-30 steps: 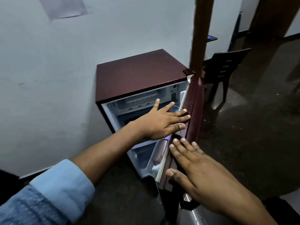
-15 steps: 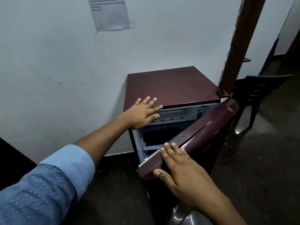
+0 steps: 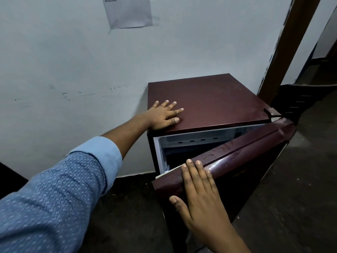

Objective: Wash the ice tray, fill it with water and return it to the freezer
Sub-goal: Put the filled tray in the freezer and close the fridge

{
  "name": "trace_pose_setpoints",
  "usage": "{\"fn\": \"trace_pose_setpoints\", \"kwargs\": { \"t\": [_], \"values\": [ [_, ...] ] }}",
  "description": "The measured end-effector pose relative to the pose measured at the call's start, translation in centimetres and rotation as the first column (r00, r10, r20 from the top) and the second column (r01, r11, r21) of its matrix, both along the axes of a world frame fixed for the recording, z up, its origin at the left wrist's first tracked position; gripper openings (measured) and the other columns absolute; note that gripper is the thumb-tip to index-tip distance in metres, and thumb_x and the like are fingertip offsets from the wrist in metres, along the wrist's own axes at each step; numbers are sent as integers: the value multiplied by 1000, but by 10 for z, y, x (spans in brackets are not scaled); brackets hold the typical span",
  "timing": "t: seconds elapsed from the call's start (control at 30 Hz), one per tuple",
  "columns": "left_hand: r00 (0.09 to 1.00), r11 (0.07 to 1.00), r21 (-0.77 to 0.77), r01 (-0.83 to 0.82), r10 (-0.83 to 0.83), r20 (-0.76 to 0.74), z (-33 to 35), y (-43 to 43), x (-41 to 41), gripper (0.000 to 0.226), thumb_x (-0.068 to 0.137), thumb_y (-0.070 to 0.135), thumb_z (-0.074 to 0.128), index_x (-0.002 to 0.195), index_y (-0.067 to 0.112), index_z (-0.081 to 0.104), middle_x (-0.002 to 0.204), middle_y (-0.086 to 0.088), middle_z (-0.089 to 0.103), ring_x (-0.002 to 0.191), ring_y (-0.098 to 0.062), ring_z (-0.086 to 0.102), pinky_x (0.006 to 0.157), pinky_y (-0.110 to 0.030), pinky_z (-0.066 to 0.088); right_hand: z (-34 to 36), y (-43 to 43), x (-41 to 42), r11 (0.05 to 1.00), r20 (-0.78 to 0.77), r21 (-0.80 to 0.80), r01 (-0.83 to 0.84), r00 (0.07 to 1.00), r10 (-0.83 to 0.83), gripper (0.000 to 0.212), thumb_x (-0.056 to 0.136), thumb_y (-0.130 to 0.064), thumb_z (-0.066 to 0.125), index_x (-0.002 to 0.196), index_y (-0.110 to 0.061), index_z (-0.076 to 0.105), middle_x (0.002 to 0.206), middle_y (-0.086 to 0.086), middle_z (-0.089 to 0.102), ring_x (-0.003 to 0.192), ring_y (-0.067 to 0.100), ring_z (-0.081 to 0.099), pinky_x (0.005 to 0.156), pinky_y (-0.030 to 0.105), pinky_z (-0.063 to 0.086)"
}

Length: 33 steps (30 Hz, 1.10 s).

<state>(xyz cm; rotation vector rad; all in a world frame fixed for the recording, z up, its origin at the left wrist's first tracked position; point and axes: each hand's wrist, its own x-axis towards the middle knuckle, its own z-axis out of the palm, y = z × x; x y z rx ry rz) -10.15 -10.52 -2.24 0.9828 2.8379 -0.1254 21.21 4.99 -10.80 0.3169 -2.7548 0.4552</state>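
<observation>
A small maroon fridge (image 3: 209,99) stands against the white wall. Its door (image 3: 242,156) hangs partly ajar, with a narrow gap showing the white inner wall and a dark cavity. My left hand (image 3: 163,115) rests flat, fingers spread, on the near left corner of the fridge top. My right hand (image 3: 197,185) presses with straight fingers against the outer face of the door near its free edge. The ice tray is not visible.
A sheet of paper (image 3: 128,10) is taped to the wall above. A brown door frame (image 3: 290,44) rises at the right, with a dark chair (image 3: 299,101) behind the fridge. The floor (image 3: 291,198) is dark.
My left hand came out of the fridge opening and moved up onto the fridge top. My right hand has swung the door from wide open to nearly closed.
</observation>
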Motion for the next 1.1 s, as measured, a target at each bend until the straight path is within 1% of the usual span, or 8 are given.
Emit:
{"fn": "trace_pose_setpoints", "kwargs": {
  "t": [0.1, 0.23, 0.4, 0.5, 0.6, 0.77, 0.97, 1.1],
  "values": [
    [999, 1000, -7, 18, -17, 40, -13, 3, -5, 61, 112, 63, 19, 169, 47, 7, 182, -2, -2, 167, -31, -5, 131, -64, -7, -19, -11, -8, 978, -142, -210, -6, 990, -24, 75, 109, -59, 28, 167, -12, 16, 176, 8, 6, 162, 30, 1, 128, 45, 4],
    [997, 995, 95, -8, 0, 75, -30, 0, -6, 58, 114, 59, 21, 169, 47, 10, 182, 1, 0, 168, -28, -2, 132, -62, -4, -66, -28, 12, 707, -267, -703, -74, 949, -166, 48, 102, -44, 54, 145, -28, 44, 158, 4, 39, 147, 34, 39, 120, 41, 31],
    [998, 992, 123, -9, 2, 59, -30, 1, -7, 57, 113, 60, 22, 169, 49, 12, 182, 3, 2, 168, -26, 0, 132, -61, -2, -112, -46, 17, 261, 157, -948, 181, 981, -113, 22, 91, -50, 55, 113, -52, 58, 110, -15, 66, 108, 23, 63, 93, 28, 49],
    [998, 991, 132, -16, 9, 59, -30, -1, -6, 57, 114, 60, 23, 169, 49, 12, 182, 3, 2, 168, -25, 0, 133, -59, -3, -126, -50, 1, 301, 191, -935, 189, 981, -21, 28, 99, -59, 48, 102, -36, 64, 96, -4, 67, 90, 20, 63, 80, 45, 50],
    [998, 990, 138, -17, 9, 61, -29, -2, -5, 57, 114, 60, 23, 169, 48, 13, 182, 3, 2, 168, -24, 0, 133, -59, -3, -134, -60, -13, 243, 196, -955, 172, 978, 76, 56, 99, -72, 45, 83, -21, 63, 75, 11, 57, 74, 17, 53, 67, 40, 43],
    [998, 990, 140, -15, 6, 66, -29, -2, -6, 58, 113, 61, 23, 169, 49, 11, 182, 4, 1, 168, -23, -1, 133, -58, -3, -141, -72, -43, 205, 207, -963, 174, 967, 152, 64, 93, -83, 39, 76, -29, 68, 67, -1, 63, 65, 3, 57, 60, 19, 43],
    [994, 994, 107, -23, 11, 112, -28, 0, -14, 59, 112, 63, 22, 168, 51, 8, 182, 3, -4, 168, -25, -5, 132, -59, -6, -149, -92, -101, 197, 177, -967, 164, 983, 48, 72, 85, -92, 38, 64, -27, 60, 58, 0, 54, 58, 10, 51, 53, 36, 34],
    [992, 996, 85, -27, 16, 127, -26, 1, -15, 59, 113, 63, 21, 168, 51, 7, 182, 3, -5, 167, -26, -7, 132, -60, -7, -155, -100, -121, 242, 168, -955, 174, 985, -45, 68, 88, -90, 34, 62, -33, 59, 54, -3, 54, 52, 0, 49, 50, 30, 33]
  ]
}}
